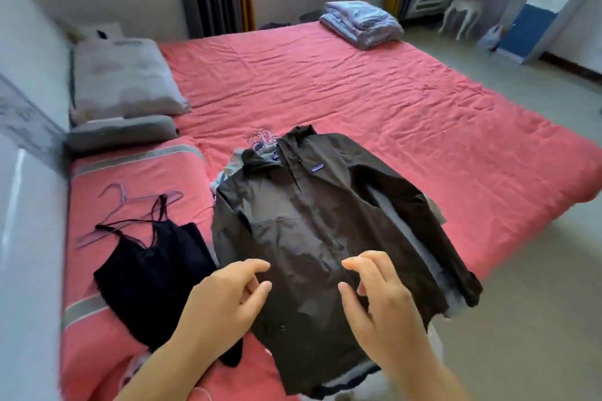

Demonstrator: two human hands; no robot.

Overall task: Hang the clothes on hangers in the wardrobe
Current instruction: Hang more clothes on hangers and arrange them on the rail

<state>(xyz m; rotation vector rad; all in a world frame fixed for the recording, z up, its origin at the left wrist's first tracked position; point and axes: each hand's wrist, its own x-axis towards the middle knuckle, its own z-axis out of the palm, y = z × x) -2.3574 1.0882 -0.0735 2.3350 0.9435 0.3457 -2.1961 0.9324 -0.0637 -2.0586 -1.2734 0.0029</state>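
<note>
A dark brown hooded jacket [312,221] lies flat on the pink bed [374,101], on top of other clothes. Several wire hangers [262,140] poke out by its hood. To the left lies a black camisole [153,273] with a thin hanger [122,205] under its straps. My left hand [221,299] and my right hand [378,299] hover just above the jacket's lower front, fingers loosely curved, holding nothing. No wardrobe is in view.
Grey pillows [127,81] sit at the head of the bed on the left by the white headboard [22,172]. A folded grey blanket [361,24] rests on the far corner. Grey floor [537,270] runs along the right, with shelves [534,16] beyond.
</note>
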